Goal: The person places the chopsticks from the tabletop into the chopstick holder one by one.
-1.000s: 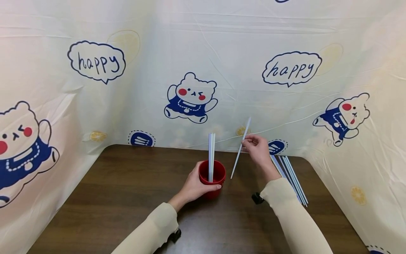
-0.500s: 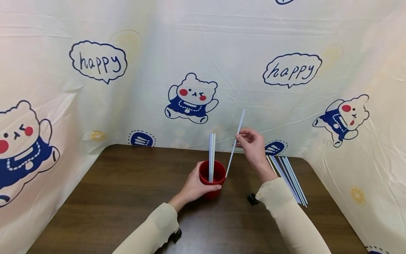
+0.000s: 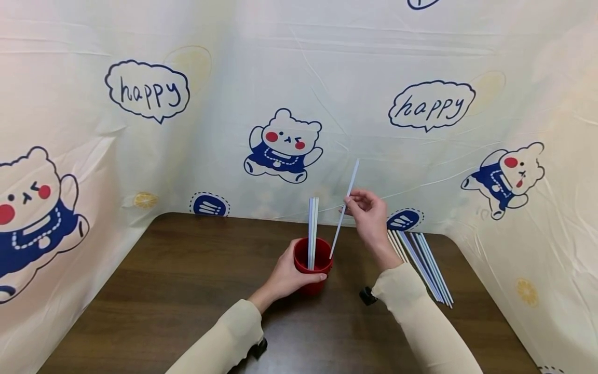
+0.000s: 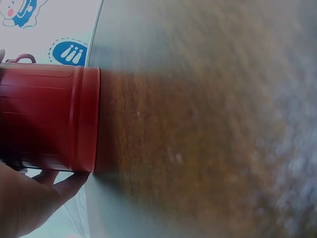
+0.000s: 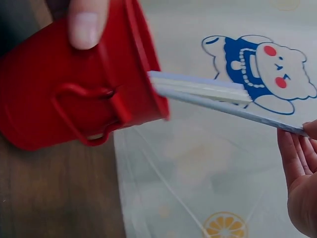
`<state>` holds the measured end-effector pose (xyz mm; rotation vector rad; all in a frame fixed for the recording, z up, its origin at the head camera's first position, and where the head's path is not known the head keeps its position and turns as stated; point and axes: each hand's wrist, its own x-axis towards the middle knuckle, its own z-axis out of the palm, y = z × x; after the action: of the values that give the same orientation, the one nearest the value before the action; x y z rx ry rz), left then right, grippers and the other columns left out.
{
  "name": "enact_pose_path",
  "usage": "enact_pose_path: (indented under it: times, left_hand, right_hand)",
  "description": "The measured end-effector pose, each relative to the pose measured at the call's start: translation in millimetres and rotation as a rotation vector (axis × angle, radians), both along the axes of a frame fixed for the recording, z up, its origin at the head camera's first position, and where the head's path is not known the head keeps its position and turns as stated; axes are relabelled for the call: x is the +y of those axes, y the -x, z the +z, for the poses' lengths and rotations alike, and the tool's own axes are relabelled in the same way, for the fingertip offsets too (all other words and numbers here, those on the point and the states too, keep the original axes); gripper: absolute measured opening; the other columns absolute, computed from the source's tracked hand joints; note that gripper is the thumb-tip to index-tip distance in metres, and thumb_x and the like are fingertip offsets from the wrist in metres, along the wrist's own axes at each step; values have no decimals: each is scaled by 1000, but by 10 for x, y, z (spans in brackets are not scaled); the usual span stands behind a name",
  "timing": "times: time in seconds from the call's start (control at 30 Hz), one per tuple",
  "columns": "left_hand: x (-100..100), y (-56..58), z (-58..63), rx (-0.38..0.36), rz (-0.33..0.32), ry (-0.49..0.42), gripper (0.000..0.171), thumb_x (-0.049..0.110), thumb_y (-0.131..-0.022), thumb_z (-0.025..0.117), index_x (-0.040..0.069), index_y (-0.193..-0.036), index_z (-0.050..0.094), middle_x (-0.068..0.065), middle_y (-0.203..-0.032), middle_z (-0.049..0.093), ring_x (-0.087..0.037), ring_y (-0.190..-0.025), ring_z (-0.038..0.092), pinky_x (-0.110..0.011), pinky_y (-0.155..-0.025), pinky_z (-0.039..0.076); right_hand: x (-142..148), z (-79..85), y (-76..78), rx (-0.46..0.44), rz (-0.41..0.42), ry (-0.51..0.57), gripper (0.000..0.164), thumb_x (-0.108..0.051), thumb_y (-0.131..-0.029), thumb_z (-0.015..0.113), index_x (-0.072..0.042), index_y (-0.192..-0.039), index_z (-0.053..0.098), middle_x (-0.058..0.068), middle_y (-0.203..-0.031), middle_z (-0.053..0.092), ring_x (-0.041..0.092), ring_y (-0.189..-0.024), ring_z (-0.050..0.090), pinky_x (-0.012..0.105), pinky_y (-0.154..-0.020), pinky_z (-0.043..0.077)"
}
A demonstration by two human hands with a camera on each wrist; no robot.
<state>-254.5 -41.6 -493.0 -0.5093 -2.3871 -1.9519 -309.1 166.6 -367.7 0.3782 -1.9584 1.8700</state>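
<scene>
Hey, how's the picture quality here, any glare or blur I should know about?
Head view: fairly clear, with a pale sheen on the table near the bottom middle; left wrist view: the table is blurred, worst toward the right edge, while the cup is clearer; right wrist view: slightly soft, darkest in the upper left corner, though the bear print stays readable.

From above and well back of the red bucket [image 4: 47, 116], the head view faces forward and down, while the wrist views, turned sideways, look at it closely, left from its near side, right from its right, all sharing it and the bear-printed curtain [image 3: 355, 67] behind.
</scene>
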Motion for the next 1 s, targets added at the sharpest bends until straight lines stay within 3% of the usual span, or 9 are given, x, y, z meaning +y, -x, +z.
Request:
enact_pose_path:
  times: [0.23,0.53,0.67,0.87,1.0]
  left_hand:
    - [-15,10,-4,-21,0,44,87,30,-74,93,23,-145,43,1,-140,55,-25,-128,53,-46,-95,56]
    - [-20,3,24,-41,1,54,88,35,-74,93,27,-145,41,5,-140,55,-21,-127,53,-46,-99,54]
    - [-10,9,16,-25,0,52,89,34,-74,93,25,-145,42,3,-140,55,-20,-125,54,-46,-101,53]
    - [-4,24,6,-14,3,50,89,34,-74,93,24,-145,42,3,-139,55,-20,-123,55,-45,-101,52]
    - [-8,21,13,-24,-4,52,89,36,-74,93,26,-146,41,4,-139,55,-19,-123,55,-44,-101,52]
  right_hand:
    - [-7,-239,21,-67,46,-155,21,5,-93,70,13,-111,64,27,-99,68,20,-80,70,26,-73,60]
    - [-54,-447,25,-77,156,-269,16,3,-92,72,4,-108,68,23,-98,69,42,-88,69,42,-78,62]
    - [-88,-496,18,-80,163,-310,16,-1,-92,74,1,-107,69,20,-98,70,35,-86,69,44,-79,62]
    - [-133,-574,-1,-93,158,-380,17,-5,-92,76,1,-107,71,16,-99,71,23,-88,68,29,-82,57]
    - [-162,-618,-12,-134,175,-409,17,-7,-92,76,-2,-108,71,12,-100,71,23,-90,67,31,-86,58]
